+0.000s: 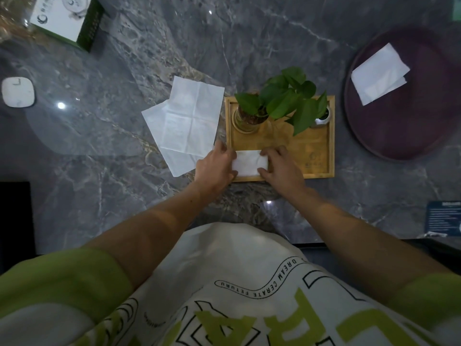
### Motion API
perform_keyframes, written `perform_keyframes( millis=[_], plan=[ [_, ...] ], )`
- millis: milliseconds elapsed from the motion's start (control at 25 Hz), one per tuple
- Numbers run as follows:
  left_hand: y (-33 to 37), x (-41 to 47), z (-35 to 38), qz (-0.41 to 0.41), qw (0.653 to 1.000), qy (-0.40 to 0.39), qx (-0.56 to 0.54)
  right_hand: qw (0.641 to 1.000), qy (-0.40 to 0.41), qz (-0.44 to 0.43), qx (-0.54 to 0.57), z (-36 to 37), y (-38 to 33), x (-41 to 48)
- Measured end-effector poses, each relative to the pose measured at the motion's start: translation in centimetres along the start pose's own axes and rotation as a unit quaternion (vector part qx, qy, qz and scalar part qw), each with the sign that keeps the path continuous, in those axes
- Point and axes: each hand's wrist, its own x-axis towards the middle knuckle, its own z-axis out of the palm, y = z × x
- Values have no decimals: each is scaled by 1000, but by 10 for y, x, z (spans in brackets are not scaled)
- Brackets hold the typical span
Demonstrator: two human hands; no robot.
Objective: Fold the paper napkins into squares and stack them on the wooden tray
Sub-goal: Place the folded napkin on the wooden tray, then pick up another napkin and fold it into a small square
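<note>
A folded white napkin (pixel 250 163) lies on the near left corner of the wooden tray (pixel 316 156). My left hand (pixel 216 166) grips its left edge and my right hand (pixel 280 164) grips its right edge, fingers curled over the paper. Two unfolded white napkins (pixel 185 122) lie overlapped on the grey marble table, just left of the tray. Another folded napkin (pixel 379 73) rests on a round dark purple tray (pixel 409 136) at the right.
Two small potted plants (pixel 282 101) stand on the far half of the wooden tray. A white-and-green box (pixel 66 17) sits far left, a small white clock (pixel 18 91) at the left edge, a dark card (pixel 442 217) at the right.
</note>
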Motion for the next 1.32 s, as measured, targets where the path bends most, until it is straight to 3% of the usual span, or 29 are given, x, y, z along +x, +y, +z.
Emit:
perform_keyframes(
  millis=[280, 480, 640, 1040, 1120, 1320],
  plan=[
    [-1, -1, 1, -10, 1000, -16, -13, 1000, -9, -4, -2, 1, 3, 1],
    [-11, -7, -4, 15, 996, -34, -81, 999, 17, -3, 40, -3, 2, -4],
    [-24, -19, -11, 3, 987, 28, -156, 995, 54, -22, 87, -6, -11, -8],
    [-80, -45, -44, -153, 929, 158, -297, 979, 54, -36, 191, 5, -95, -6],
    [-98, -48, -53, -170, 919, 164, -315, 977, 55, -12, 204, 13, -114, 1],
    [-128, -43, -72, -197, 911, 165, -322, 951, 42, 138, 273, 24, -148, 27]
  ],
)
